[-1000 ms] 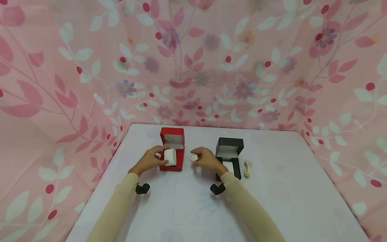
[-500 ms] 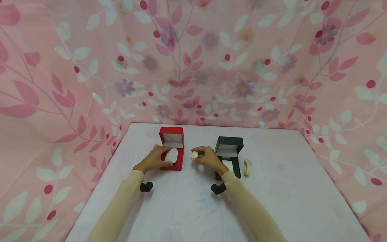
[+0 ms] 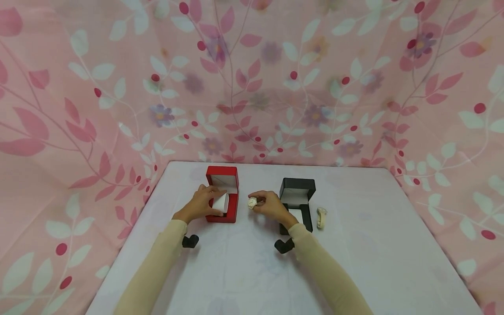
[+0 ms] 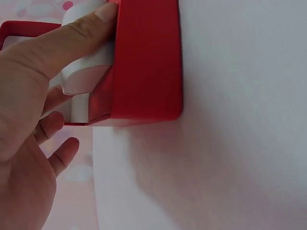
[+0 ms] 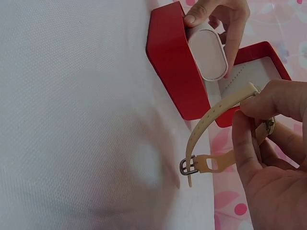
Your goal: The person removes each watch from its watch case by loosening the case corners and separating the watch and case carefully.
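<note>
My left hand [image 3: 198,204] grips a white watch cushion [image 3: 221,203] between thumb and fingers, inside the opened red watch box [image 3: 232,215]. In the left wrist view the thumb lies across the cushion [image 4: 86,79] near the box's red wall [image 4: 148,62]; its rounded end shows in the right wrist view. My right hand [image 3: 271,207] pinches a watch [image 3: 252,202] with a pale dial, held right of the red box. The right wrist view shows its cream strap [image 5: 211,117] hanging in a loop through a metal buckle [image 5: 188,165]; fingers hide most of the case.
An opened black watch box [image 3: 298,185] with a white cushion [image 3: 296,215] inside stands beyond my right wrist. To its right lies a second cream watch [image 3: 321,218]. Both boxes stand on a white-covered table [image 3: 244,275], with a pink floral cloth [image 3: 252,87] behind.
My left hand has shifted slightly right and turned the white cushion, which faced up flat and now shows tilted in its grip. My right hand stays nearly in place with the watch.
</note>
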### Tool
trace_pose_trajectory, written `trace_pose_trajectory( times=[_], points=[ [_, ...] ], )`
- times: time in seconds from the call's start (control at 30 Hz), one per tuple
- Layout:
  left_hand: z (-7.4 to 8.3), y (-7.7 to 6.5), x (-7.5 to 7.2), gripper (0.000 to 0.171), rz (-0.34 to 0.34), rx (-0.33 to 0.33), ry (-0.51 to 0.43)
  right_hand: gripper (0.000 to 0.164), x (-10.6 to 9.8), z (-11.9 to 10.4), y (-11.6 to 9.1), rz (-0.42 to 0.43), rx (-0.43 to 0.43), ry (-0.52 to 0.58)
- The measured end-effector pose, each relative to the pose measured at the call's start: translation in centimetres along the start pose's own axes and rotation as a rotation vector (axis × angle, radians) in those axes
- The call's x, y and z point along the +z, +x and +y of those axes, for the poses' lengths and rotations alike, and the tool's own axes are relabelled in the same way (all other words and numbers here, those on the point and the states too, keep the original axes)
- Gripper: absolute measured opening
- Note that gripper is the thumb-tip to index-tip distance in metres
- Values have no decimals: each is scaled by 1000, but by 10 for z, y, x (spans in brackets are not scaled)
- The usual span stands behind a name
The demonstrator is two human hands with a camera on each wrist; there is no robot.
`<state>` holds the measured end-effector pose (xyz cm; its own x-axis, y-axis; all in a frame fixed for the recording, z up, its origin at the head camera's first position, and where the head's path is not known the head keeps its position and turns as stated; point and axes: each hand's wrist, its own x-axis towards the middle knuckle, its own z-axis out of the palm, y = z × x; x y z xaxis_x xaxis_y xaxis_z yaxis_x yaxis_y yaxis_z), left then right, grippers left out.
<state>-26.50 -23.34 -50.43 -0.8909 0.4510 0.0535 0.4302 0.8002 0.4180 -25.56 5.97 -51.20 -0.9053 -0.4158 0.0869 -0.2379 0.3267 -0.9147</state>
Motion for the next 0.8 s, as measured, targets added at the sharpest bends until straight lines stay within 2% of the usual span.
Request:
trace_pose_trajectory(
  times=[0.13,0.27,0.37,0.43,0.6,0.8],
  points=[
    [-1,3,0,82,-26,-30,-18,40,-2,-1,-1,-7,-18,11],
    [1,8,-2,80,-53,-15,35,39,-7,-17,-6,-62,-55,20],
    [1,7,0,75,-74,7,80,38,-7,-15,-7,-99,-80,5],
    [0,2,3,71,-81,2,72,37,-3,-4,-5,-106,-91,-17],
    [-3,-7,10,71,-70,-32,29,38,-3,5,-5,-109,-86,-59],
    [-4,-5,18,72,-8,21,18,39,-7,8,-4,-111,-83,-72]
  ],
)
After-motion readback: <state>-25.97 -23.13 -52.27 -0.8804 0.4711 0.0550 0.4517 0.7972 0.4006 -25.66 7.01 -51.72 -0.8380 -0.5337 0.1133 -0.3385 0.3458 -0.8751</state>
